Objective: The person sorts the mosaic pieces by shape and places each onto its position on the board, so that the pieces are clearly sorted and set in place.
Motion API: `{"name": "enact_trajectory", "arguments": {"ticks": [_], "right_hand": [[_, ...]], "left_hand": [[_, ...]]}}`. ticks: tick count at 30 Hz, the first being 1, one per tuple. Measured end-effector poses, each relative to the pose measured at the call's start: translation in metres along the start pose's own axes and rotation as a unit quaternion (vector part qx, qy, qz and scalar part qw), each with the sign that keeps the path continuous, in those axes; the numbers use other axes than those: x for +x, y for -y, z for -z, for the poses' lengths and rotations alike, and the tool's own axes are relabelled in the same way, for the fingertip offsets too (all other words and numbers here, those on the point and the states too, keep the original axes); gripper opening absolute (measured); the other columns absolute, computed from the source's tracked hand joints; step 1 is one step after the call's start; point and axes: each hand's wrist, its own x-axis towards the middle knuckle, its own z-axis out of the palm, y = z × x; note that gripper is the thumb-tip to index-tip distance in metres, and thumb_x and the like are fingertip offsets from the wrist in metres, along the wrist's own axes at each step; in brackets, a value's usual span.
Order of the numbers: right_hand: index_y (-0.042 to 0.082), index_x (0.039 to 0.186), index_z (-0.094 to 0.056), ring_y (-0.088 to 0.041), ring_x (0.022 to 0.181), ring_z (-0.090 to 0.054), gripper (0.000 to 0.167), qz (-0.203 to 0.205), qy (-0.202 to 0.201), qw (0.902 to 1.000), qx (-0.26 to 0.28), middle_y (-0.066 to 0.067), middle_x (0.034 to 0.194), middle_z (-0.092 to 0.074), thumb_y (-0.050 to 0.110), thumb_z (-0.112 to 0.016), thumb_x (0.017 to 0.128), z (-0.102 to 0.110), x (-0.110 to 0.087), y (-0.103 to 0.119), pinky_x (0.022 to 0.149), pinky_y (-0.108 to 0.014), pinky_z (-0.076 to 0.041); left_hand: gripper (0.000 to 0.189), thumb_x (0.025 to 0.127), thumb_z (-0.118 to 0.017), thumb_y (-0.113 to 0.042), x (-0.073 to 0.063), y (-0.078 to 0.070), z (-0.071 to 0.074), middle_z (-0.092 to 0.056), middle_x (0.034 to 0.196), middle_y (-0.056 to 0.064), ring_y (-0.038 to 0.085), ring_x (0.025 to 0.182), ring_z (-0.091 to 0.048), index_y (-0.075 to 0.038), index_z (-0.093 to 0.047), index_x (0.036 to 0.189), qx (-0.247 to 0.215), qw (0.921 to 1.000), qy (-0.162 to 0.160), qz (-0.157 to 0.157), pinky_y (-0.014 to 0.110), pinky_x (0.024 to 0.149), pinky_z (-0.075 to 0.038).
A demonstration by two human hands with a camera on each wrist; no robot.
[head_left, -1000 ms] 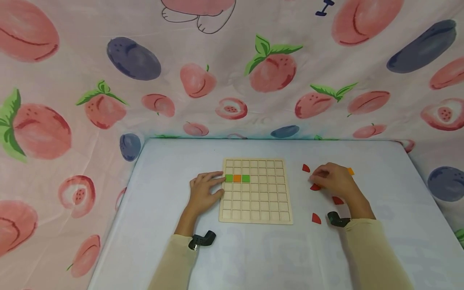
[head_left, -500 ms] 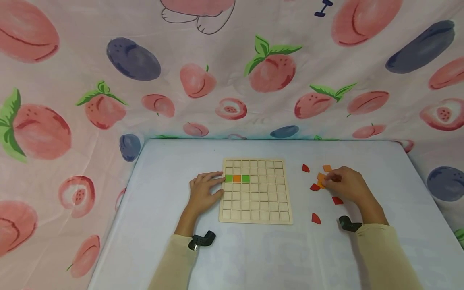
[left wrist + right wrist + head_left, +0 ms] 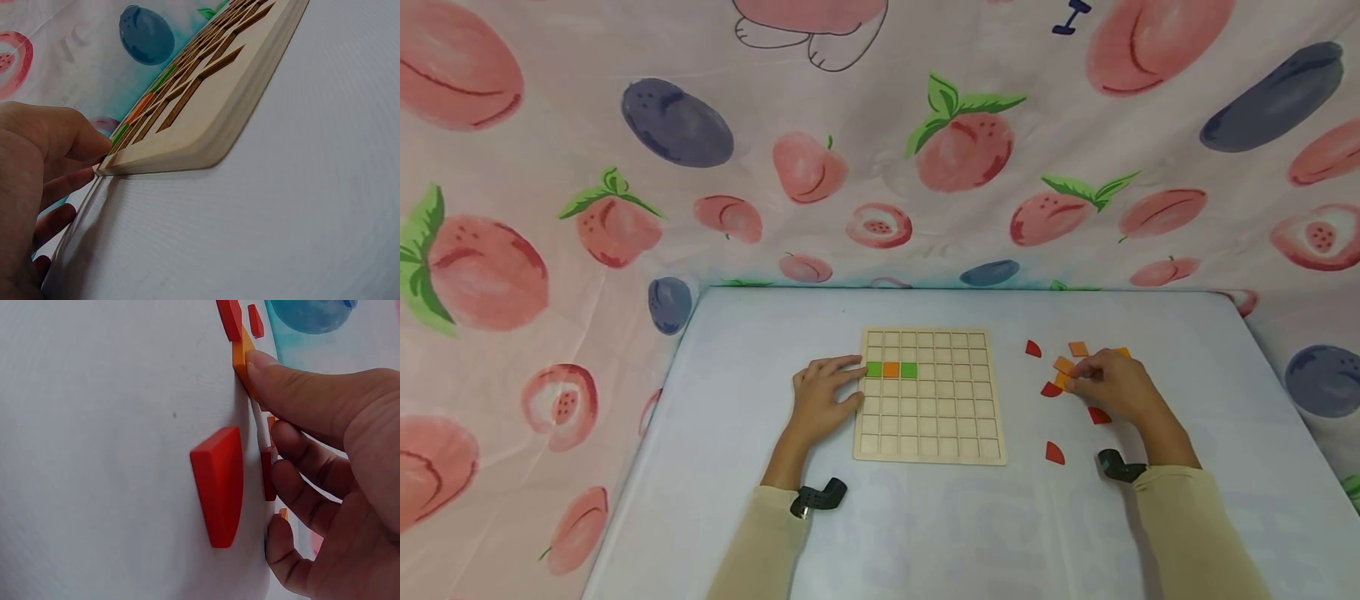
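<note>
A wooden grid board [image 3: 928,460] lies on the white table, with a row of green [image 3: 873,369], orange [image 3: 891,369] and green [image 3: 908,369] square tiles in its third row from the back. My left hand [image 3: 820,402] touches the board's left edge with its fingertips, fingers spread. To the right of the board, my right hand [image 3: 1116,385] pinches an orange tile [image 3: 1061,382] low over the table. In the right wrist view the thumb presses on that orange tile [image 3: 239,359]. Another orange tile [image 3: 1064,364] lies just behind it, and a red quarter-circle piece [image 3: 1051,389] just in front.
More red quarter-circle pieces lie around the right hand: one behind [image 3: 1033,348], one by the wrist [image 3: 1099,415], one nearer the front [image 3: 1055,452]. Orange tiles lie behind the hand [image 3: 1078,349] and partly hidden by it [image 3: 1123,352]. A fruit-print cloth [image 3: 925,242] hangs at the back.
My right hand has drawn back to the right, uncovering orange tiles that it hid a second ago, and has shifted slightly since half a second ago. The left hand and the board stay put.
</note>
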Motion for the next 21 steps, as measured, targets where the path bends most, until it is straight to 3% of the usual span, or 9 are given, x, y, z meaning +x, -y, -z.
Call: {"name": "enact_trajectory", "arguments": {"ticks": [14, 21], "right_hand": [[0.005, 0.108, -0.071, -0.027, 0.096, -0.057, 0.033, -0.003, -0.008, 0.9997, 0.021, -0.011, 0.102, -0.067, 0.034, -0.076, 0.092, 0.001, -0.001, 0.000, 0.077, -0.032, -0.048], [0.004, 0.105, -0.072, -0.026, 0.091, -0.056, 0.029, 0.007, -0.041, 0.9982, 0.044, -0.011, 0.098, -0.066, 0.030, -0.076, 0.092, -0.003, 0.002, 0.019, 0.073, -0.031, -0.048]], "left_hand": [[0.040, 0.088, -0.069, -0.024, 0.000, 0.000, 0.002, -0.060, 0.146, -0.005, 0.024, 0.132, -0.048, -0.021, -0.073, 0.129, -0.002, 1.0000, 0.003, 0.000, 0.057, 0.108, -0.023], [0.041, 0.088, -0.070, -0.024, -0.001, -0.001, 0.001, -0.061, 0.146, -0.005, 0.025, 0.131, -0.048, -0.021, -0.073, 0.128, -0.002, 1.0000, 0.001, 0.001, 0.057, 0.108, -0.024]]}}
